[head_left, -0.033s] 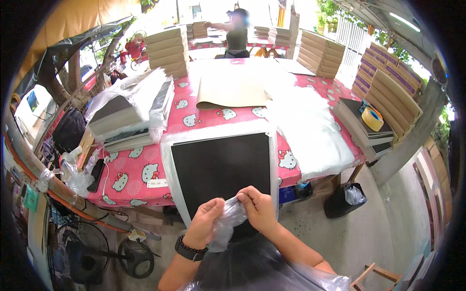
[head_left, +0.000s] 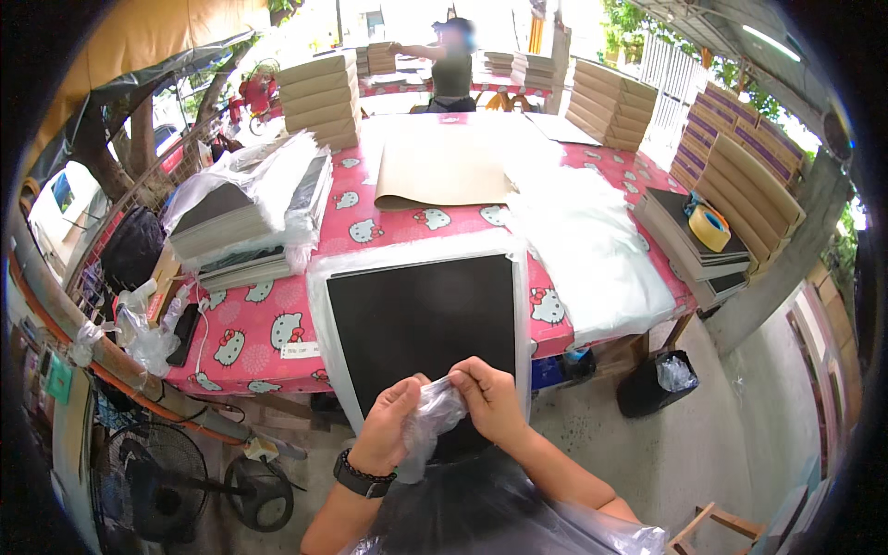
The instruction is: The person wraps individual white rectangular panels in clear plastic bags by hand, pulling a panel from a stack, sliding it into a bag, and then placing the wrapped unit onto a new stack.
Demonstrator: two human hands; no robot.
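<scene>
Crumpled clear plastic film point(head_left: 431, 418) is pinched between my two hands, above the near edge of a black sheet point(head_left: 421, 319). My left hand point(head_left: 392, 425), with a black watch point(head_left: 361, 476) at its wrist, grips the bunched film from the left. Thumb and fingers of my right hand point(head_left: 490, 398) close on its upper right end. Under the black sheet lies white, translucent wrapping point(head_left: 324, 305) that shows along its borders. Both rest at the front of a table with a pink patterned cover point(head_left: 254, 347). More clear plastic point(head_left: 601, 541) lies across my lap.
Plastic-wrapped dark sheets point(head_left: 227, 231) are stacked on the left. Right of the black sheet lies a pile of clear bags point(head_left: 592, 259); behind it, brown paper point(head_left: 439, 171). A tape roll point(head_left: 709, 228) sits on the right stack. A fan point(head_left: 153, 481) stands lower left; a person point(head_left: 451, 74) works beyond.
My hands have shifted slightly on the crumpled film, and its bunched part between the fingers has changed shape. Everything on the table looks the same.
</scene>
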